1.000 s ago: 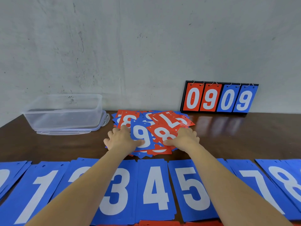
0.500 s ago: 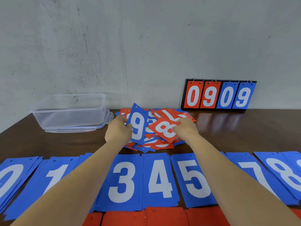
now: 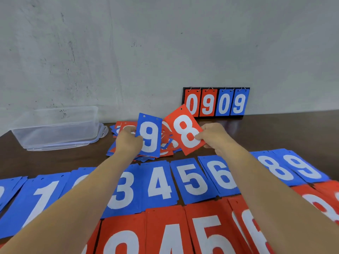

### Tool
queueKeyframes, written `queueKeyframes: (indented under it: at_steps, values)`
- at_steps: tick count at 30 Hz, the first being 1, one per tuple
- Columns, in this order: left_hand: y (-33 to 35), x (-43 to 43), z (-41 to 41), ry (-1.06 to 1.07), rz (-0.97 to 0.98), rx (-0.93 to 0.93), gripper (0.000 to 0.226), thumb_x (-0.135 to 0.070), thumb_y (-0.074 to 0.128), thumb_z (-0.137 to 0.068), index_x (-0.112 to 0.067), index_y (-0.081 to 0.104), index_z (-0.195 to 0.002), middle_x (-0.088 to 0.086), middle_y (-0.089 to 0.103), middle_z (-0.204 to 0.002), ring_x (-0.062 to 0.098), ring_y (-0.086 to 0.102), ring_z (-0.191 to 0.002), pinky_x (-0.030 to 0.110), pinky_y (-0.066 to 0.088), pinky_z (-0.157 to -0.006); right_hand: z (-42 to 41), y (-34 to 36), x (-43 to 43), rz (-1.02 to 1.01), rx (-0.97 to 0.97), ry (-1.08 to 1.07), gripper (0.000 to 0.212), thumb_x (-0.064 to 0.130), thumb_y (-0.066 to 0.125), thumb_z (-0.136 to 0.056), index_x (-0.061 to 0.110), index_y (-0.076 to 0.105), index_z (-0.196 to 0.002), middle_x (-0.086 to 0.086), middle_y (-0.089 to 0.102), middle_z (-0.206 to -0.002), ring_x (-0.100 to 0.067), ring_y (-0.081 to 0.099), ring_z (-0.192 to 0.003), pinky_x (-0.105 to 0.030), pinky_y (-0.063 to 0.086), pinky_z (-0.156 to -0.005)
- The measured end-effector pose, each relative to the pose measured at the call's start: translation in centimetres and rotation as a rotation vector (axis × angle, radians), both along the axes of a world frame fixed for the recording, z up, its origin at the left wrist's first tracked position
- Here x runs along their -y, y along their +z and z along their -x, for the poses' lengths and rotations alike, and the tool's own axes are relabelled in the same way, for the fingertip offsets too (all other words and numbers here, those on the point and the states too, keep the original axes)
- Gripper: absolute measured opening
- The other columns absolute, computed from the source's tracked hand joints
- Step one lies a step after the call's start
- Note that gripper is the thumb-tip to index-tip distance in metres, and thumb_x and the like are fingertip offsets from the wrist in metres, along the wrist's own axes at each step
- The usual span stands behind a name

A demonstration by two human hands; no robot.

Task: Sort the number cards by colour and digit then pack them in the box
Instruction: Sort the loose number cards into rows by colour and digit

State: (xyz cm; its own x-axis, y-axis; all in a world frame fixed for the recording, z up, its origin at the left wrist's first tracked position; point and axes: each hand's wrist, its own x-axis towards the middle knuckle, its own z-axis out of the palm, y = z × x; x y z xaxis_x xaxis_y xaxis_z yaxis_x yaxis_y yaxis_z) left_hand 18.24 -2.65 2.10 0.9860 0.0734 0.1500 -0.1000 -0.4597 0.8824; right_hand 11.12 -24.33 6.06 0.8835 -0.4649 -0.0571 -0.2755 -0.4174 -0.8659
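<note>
1. We note the left hand point(image 3: 128, 142) gripping a blue 9 card point(image 3: 149, 136) by its left edge, fingers curled round it. The card is raised upright above the table point(image 3: 284, 132).
2. The right hand point(image 3: 214, 138) pinches a red 8 card point(image 3: 185, 132) at its right edge. This card is tilted to the left and is also off the table.
3. Behind and below both held cards lies a loose pile of mixed cards point(image 3: 166, 142), red and blue, overlapping.
4. Nearer us is a row of blue stacks point(image 3: 159, 184) in digit order, with 1, 3, 4, 5, 6, 8 and 9 readable. The forearms cover some digits.
5. Closest to us is a row of red stacks point(image 3: 165, 231), with 4 and 5 readable.
6. A clear plastic box point(image 3: 55, 125) sits at far left on its lid point(image 3: 102, 132), well apart from the hands. We see no cards in it.
7. A small scoreboard point(image 3: 216, 102) stands against the wall and reads 0 9 0 9.
</note>
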Motion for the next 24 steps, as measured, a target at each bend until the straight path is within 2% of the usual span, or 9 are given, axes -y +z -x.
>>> queueKeyframes:
  at_steps: [4,11,13,15,16,18,21,24]
  values:
    - [0.2,2.5,2.0,-0.049,-0.022,-0.020,0.042,-0.006,0.057,-0.091,-0.006,0.053,-0.132,0.006,0.062,-0.119,0.023,0.059,-0.102,0.028,0.043,-0.073,4.7,0.3,2.6,-0.037,0.027,-0.045,0.015,0.009,0.067,-0.088,0.007,0.061,-0.102,-0.007,0.064,-0.109,-0.021,0.061,-0.093,-0.020,0.048,-0.054]
    - [1.4,6.7,5.7,-0.124,0.032,-0.028,0.030,-0.005,0.057,-0.089,-0.006,0.061,-0.118,0.014,0.064,-0.108,0.032,0.060,-0.099,0.030,0.042,-0.075,13.0,0.2,7.9,-0.087,0.123,-0.103,0.018,0.005,0.068,-0.086,0.006,0.066,-0.104,-0.006,0.070,-0.102,-0.012,0.065,-0.079,-0.020,0.051,-0.057]
    - [1.7,7.6,6.6,-0.133,0.055,-0.040,0.026,-0.005,0.058,-0.088,-0.007,0.063,-0.114,0.014,0.064,-0.107,0.032,0.060,-0.099,0.031,0.044,-0.076,15.4,0.0,9.5,-0.093,0.142,-0.113,0.020,0.006,0.068,-0.086,0.009,0.067,-0.105,-0.004,0.072,-0.101,-0.014,0.068,-0.084,-0.023,0.053,-0.062]
    - [1.9,8.6,7.7,-0.145,0.075,-0.043,0.017,-0.004,0.059,-0.087,-0.007,0.066,-0.102,0.015,0.066,-0.104,0.034,0.062,-0.097,0.033,0.048,-0.074,17.7,-0.3,10.9,-0.117,0.151,-0.116,0.021,0.004,0.068,-0.085,0.010,0.068,-0.105,-0.004,0.073,-0.097,-0.017,0.070,-0.085,-0.027,0.055,-0.066]
    - [1.8,9.1,8.3,-0.148,0.085,-0.043,0.009,-0.003,0.060,-0.086,-0.008,0.065,-0.091,0.015,0.067,-0.098,0.034,0.062,-0.091,0.032,0.048,-0.069,18.8,-0.5,11.5,-0.134,0.154,-0.122,0.021,0.002,0.067,-0.085,0.009,0.068,-0.105,-0.005,0.074,-0.093,-0.018,0.070,-0.083,-0.029,0.056,-0.067]
    - [1.8,10.2,9.6,-0.151,0.101,-0.054,0.017,-0.001,0.060,-0.086,-0.014,0.056,-0.074,0.007,0.062,-0.080,0.026,0.059,-0.073,0.026,0.044,-0.057,21.1,-0.9,12.6,-0.146,0.157,-0.149,0.018,-0.002,0.065,-0.084,0.005,0.070,-0.100,-0.011,0.074,-0.089,-0.024,0.070,-0.079,-0.037,0.058,-0.072]
    - [1.9,11.9,11.7,-0.152,0.116,-0.054,0.021,-0.001,0.059,-0.087,-0.015,0.054,-0.072,0.000,0.057,-0.073,0.012,0.051,-0.060,0.023,0.039,-0.049,24.0,-1.6,14.1,-0.135,0.170,-0.215,0.006,0.000,0.065,-0.084,0.002,0.070,-0.087,-0.023,0.071,-0.093,-0.034,0.065,-0.076,-0.048,0.056,-0.077]
    - [1.8,13.1,13.5,-0.168,0.150,-0.062,0.020,-0.002,0.060,-0.088,-0.016,0.056,-0.075,0.004,0.062,-0.082,0.019,0.059,-0.070,0.023,0.041,-0.050,26.3,-2.8,15.7,-0.122,0.201,-0.260,0.010,0.009,0.067,-0.085,0.008,0.071,-0.076,-0.020,0.072,-0.088,-0.038,0.067,-0.081,-0.053,0.057,-0.078]
